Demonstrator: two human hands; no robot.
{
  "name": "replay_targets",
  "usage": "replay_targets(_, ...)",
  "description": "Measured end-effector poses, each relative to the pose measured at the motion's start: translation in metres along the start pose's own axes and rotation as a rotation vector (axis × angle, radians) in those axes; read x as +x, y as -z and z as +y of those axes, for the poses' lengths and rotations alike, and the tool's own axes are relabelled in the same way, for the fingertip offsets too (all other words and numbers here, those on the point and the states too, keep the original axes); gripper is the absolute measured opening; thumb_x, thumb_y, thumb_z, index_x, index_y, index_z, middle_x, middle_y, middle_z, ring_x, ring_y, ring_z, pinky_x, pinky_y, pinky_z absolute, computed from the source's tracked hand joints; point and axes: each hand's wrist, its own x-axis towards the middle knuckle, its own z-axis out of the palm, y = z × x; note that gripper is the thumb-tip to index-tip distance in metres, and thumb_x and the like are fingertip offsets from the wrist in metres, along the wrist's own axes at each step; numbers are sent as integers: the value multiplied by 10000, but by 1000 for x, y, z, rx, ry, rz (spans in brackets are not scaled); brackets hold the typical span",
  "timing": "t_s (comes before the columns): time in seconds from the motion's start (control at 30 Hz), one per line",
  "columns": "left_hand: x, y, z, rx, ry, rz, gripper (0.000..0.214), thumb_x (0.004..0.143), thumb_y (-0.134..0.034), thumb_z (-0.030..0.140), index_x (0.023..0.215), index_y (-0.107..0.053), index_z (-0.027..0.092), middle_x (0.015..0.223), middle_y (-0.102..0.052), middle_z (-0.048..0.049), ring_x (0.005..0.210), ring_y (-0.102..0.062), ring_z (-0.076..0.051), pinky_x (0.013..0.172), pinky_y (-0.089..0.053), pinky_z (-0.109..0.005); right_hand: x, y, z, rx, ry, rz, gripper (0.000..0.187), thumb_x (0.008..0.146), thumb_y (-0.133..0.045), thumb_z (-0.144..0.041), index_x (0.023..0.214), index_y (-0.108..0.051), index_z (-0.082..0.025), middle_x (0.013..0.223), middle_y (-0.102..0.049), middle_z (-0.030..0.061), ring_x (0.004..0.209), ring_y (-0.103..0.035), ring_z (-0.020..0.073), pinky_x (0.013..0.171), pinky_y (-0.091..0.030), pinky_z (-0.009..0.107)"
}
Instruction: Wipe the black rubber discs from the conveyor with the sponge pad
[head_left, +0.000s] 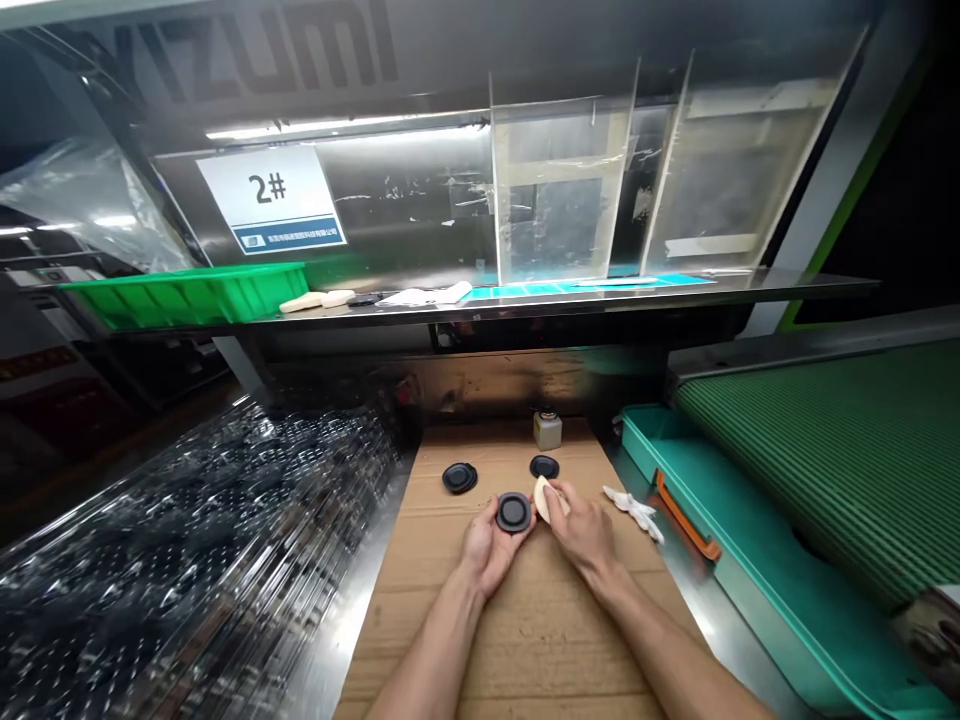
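Observation:
My left hand (487,550) holds a round black rubber disc (514,512) by its edge, tilted up toward me. My right hand (581,525) pinches a pale sponge-like pad (546,500) and holds it against the disc's right rim. Two more black discs lie flat on the brown cardboard sheet (525,650): one (459,478) to the left and one (544,466) farther ahead. Behind them stands a small square bottle (547,430) with a dark cap. A crumpled white cloth or glove (634,512) lies at the cardboard's right edge.
To the right are a teal tray (686,510) with an orange handle and a green ribbed conveyor belt (847,450). Glossy clear plastic material (180,540) fills the left. A steel shelf (600,300) ahead carries a green crate (184,295) and clear acrylic panels (559,190).

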Motion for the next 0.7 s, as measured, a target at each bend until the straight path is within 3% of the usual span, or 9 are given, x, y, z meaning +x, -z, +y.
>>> replay_targets(0.2, -9, -1, 12, -48, 38, -60, 376, 922, -394, 368, 1108, -540, 75, 1251, -564, -244, 1147, -569, -333, 851, -521, -482, 5, -2, 19, 75, -70, -23, 366, 899, -418, -515, 1035, -671, -288, 794, -712, 33, 749, -655, 204, 601, -380, 254)
replay_targets(0.3, -14, -2, 17, -44, 51, -118, 347, 893, -416, 320, 1147, -534, 115, 1267, -565, -216, 1153, -564, -339, 853, -501, -510, 6, -5, 21, 136, -82, -26, 389, 895, -416, -530, 1013, -677, -266, 814, -713, 40, 745, -653, 196, 605, -392, 252)
replay_targets(0.43, -19, -7, 16, 5, 3, -134, 362, 853, -494, 272, 1194, -518, 152, 1239, -591, -186, 1091, -606, -317, 834, -495, -457, 7, -6, 22, 151, -84, -30, 386, 890, -423, -539, 1004, -677, -271, 848, -717, 38, 745, -651, 194, 606, -397, 253)
replay_targets(0.53, -20, -13, 8, 210, -188, -84, 430, 816, -623, 286, 1212, -505, 170, 1212, -612, -174, 1041, -628, -278, 852, -477, -398, 7, -6, 22, 157, -74, -21, 377, 891, -429, -536, 995, -679, -273, 850, -717, 39, 778, -652, 199, 644, -408, 260)
replay_targets(0.7, -26, -22, -6, 668, -607, 22, 782, 581, -828, 121, 1276, -482, 212, 1241, -600, -124, 1168, -544, -241, 1036, -357, -348, 7, -6, 23, 141, -72, -27, 378, 892, -431, -536, 1008, -677, -273, 868, -714, 40, 809, -651, 203, 665, -407, 265)
